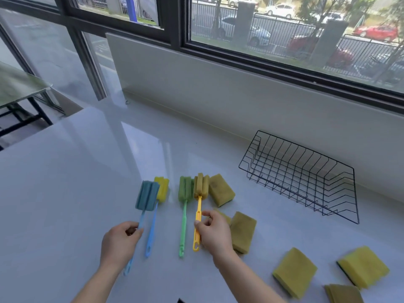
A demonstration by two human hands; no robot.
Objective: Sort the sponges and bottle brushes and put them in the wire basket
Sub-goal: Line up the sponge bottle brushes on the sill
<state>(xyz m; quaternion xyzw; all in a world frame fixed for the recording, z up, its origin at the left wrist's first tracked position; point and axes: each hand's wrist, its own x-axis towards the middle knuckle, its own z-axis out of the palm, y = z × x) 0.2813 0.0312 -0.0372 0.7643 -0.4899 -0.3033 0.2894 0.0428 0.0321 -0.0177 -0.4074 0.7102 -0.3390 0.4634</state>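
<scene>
My left hand (119, 242) grips the pale blue handle of a teal-headed bottle brush (147, 195). My right hand (213, 231) pinches the orange handle of an ochre-headed bottle brush (201, 186). Between them on the white counter lie a yellow-headed brush with a blue handle (162, 187) and a green brush (185, 189). Several yellow-green sponges sit around: one (221, 192) by the brush heads, one (243, 231) right of my right hand, and others (294, 271) (363, 266) (343, 293) at lower right. The black wire basket (306, 173) stands at the right, with nothing in it.
A white wall panel under a dark-framed window runs behind the counter (87, 182). The counter's left edge drops off beside a glass-topped table (19, 84) at the far left.
</scene>
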